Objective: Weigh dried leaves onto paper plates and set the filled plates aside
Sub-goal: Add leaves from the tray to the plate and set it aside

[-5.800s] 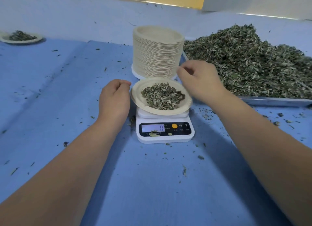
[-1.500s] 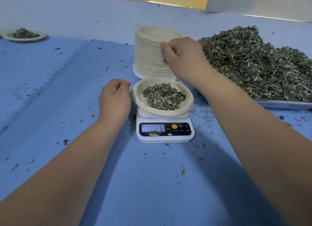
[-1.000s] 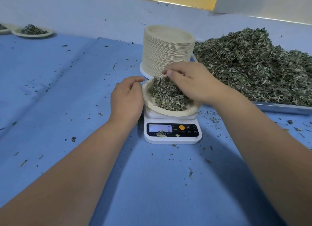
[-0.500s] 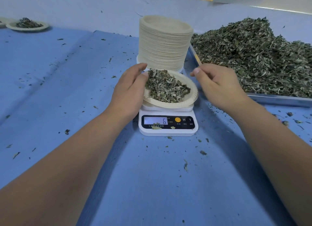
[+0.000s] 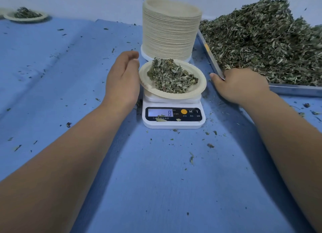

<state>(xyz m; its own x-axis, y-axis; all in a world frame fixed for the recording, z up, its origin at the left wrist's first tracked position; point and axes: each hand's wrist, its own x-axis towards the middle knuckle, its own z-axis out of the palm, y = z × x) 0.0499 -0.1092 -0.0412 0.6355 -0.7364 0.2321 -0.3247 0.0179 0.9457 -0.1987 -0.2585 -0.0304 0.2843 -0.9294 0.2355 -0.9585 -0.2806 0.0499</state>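
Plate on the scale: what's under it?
The white scale sits under the plate. Its platform shows only as a thin edge below the rim; the rest is covered. The display in front reads 8.

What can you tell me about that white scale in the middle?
The scale is a white, plastic-looking box sitting flat on the blue cloth. Its dark front panel has a lit display reading 8, an orange button and marks M and T. A few leaf crumbs lie on the panel. Its platform carries a paper plate heaped with dried leaves.
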